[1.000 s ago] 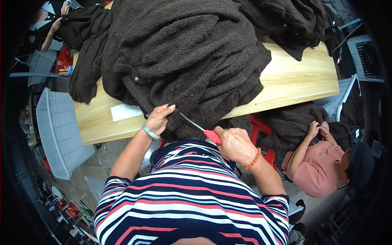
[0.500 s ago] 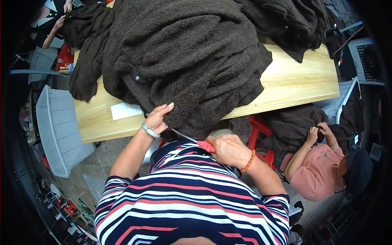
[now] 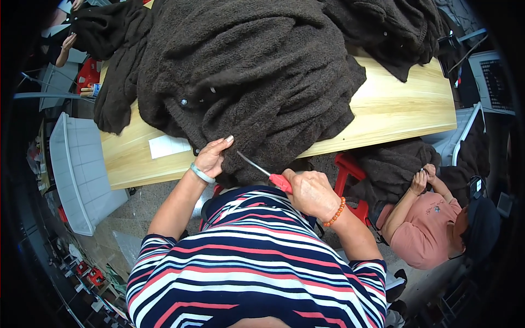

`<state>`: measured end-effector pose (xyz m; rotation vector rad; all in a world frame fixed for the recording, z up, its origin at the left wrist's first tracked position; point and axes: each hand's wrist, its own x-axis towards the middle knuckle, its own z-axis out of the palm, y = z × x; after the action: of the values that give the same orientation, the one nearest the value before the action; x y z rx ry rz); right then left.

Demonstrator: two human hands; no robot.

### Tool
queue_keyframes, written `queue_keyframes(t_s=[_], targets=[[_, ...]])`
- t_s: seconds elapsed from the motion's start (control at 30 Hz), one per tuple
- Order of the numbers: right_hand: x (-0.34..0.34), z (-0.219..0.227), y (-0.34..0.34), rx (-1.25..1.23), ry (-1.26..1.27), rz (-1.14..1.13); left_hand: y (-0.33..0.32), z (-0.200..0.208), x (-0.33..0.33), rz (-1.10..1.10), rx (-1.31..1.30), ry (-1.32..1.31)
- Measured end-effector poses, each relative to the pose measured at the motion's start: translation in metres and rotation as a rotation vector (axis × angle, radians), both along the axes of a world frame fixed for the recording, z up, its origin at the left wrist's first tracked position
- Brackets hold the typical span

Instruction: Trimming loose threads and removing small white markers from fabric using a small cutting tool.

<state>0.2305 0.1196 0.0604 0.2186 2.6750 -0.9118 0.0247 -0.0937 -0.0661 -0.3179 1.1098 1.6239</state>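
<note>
A large dark brown knitted garment [image 3: 257, 82] lies heaped on the table, and its lower edge hangs over the front. My left hand [image 3: 210, 156] grips that edge, thumb stretched along the cloth and fingers curled under it. In my right hand [image 3: 314, 191] is a red-handled tool [image 3: 280, 183] with a slim, slightly curved metal shaft; its exact kind is not clear. The shaft's tip points at the cloth just right of my left hand, apart from its fingers. A shiny round button [image 3: 184, 102] shows on the garment.
A white paper [image 3: 168, 147] lies on the wooden table [image 3: 404, 109]. A pale plastic bin [image 3: 82, 169] stands at the left. On the right, a seated person [image 3: 421, 229] handles brown cloth beside a red stool [image 3: 350, 169]. Another person's hand [image 3: 69, 41] shows far left.
My right hand has drawn slightly right, and the tool's tip has come away from my left fingers to lie over the cloth. My left hand stays nearly in place.
</note>
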Motion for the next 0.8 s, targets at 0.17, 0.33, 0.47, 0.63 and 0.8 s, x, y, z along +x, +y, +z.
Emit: queue_keyframes(t_s=[0.17, 0.33, 0.47, 0.63, 0.8], targets=[[0.000, -0.002, 0.001, 0.034, 0.018, -0.025, -0.002, -0.005, 0.002, 0.006, 0.013, -0.011], [-0.001, 0.001, -0.001, 0.018, 0.015, 0.012, -0.003, -0.006, 0.003, 0.016, -0.032, 0.017], [-0.002, 0.001, 0.000, 0.037, 0.018, -0.030, 0.002, 0.009, 0.008, -0.001, -0.061, 0.103], [-0.002, -0.003, -0.001, 0.059, 0.015, -0.019, -0.002, 0.006, 0.006, 0.030, -0.034, 0.064], [-0.001, -0.002, -0.004, 0.018, 0.008, 0.022, 0.005, 0.017, 0.009, 0.032, -0.075, 0.096]])
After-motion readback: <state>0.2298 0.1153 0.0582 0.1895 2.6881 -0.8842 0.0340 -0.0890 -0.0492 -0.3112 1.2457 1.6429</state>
